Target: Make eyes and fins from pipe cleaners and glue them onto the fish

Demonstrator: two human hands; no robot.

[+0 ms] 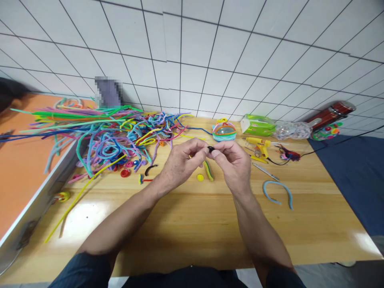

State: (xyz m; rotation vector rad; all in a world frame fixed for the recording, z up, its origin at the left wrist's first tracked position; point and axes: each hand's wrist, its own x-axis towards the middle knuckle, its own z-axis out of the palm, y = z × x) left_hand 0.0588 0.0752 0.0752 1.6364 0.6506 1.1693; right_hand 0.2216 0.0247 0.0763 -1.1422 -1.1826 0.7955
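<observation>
Near the middle of the table, my left hand (187,162) and my right hand (231,164) meet, fingertips pinched on a small black piece (211,149). It looks like a short coiled bit of black pipe cleaner; most of it is hidden by the fingers. On the wood just below my hands lie a round yellow disc (200,177) and a green-and-yellow strip (209,171). A curved black pipe cleaner (150,170) rests left of my left hand, close to a small piece with a red stem (147,180). Behind my hands stands a striped round pipe-cleaner object (224,131).
A large tangle of coloured pipe cleaners (111,146) covers the back left. At right are a yellow glue gun (258,145) with a black cord, a silver pen-like tool (265,171), a blue curved pipe cleaner (277,183), a green packet (258,125) and a red-brown flask (330,115).
</observation>
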